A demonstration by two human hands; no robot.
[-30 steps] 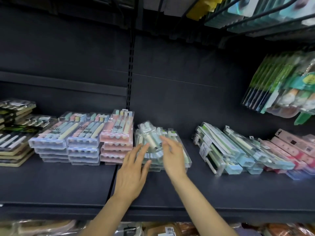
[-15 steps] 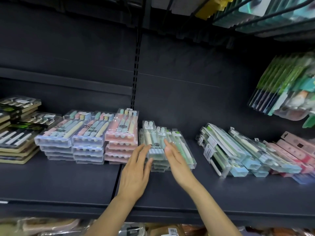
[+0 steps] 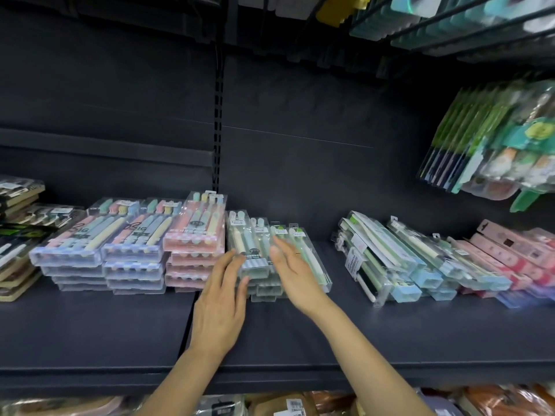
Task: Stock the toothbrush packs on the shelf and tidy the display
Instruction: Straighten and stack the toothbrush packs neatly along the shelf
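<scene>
Clear, hard-plastic toothbrush packs (image 3: 255, 253), long flat rectangles w/ pale green and cream brushes inside, sit stacked on a matte black shelf (image 3: 390, 331), framed between two hands. The left hand (image 3: 223, 298) lies flat-fingered against the stack's near left corner, fingers straight and close together, gripping nothing. The right hand (image 3: 295, 273) rests edge-on along the stack's right side, fingers extended, palm toward the packs; also holding nothing. Just left of the left hand: a glossy pink pack stack (image 3: 195, 250), touching the green stack, then lilac-based stacks (image 3: 99, 253) beyond. Well right of the right hand: slanted rows of slim clear packs (image 3: 390, 262), blue and pink ends. Above right, green carded items (image 3: 480, 139) hang, blurred.
</scene>
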